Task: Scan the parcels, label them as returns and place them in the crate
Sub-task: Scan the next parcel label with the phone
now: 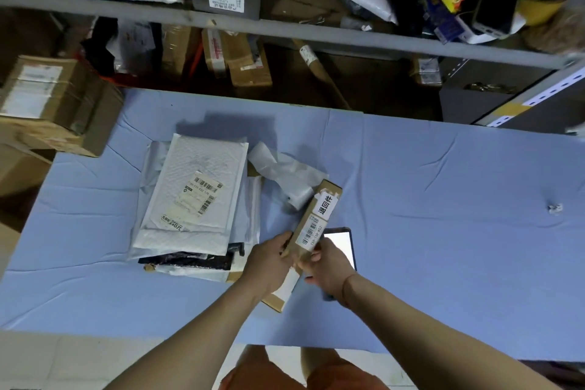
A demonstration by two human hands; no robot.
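Note:
A long narrow cardboard parcel (319,215) carries a barcode label and a white return sticker with black characters. My left hand (267,263) grips its near end from the left, and my right hand (327,266) holds the same end from the right. The parcel is lifted and tilts away to the upper right. Under my right hand a handheld scanner (342,244) with a bright screen lies on the blue table cover (443,231). A white padded mailer (196,196) with a barcode label lies on a pile of parcels to the left. No crate can be made out.
A crumpled white plastic bag (285,174) lies behind the held parcel. Another flat cardboard piece (278,298) sits under my hands. Stacked cardboard boxes (53,104) stand at the table's left corner. Metal shelves (285,32) full of parcels run along the back. A small paper scrap (554,208) lies far right.

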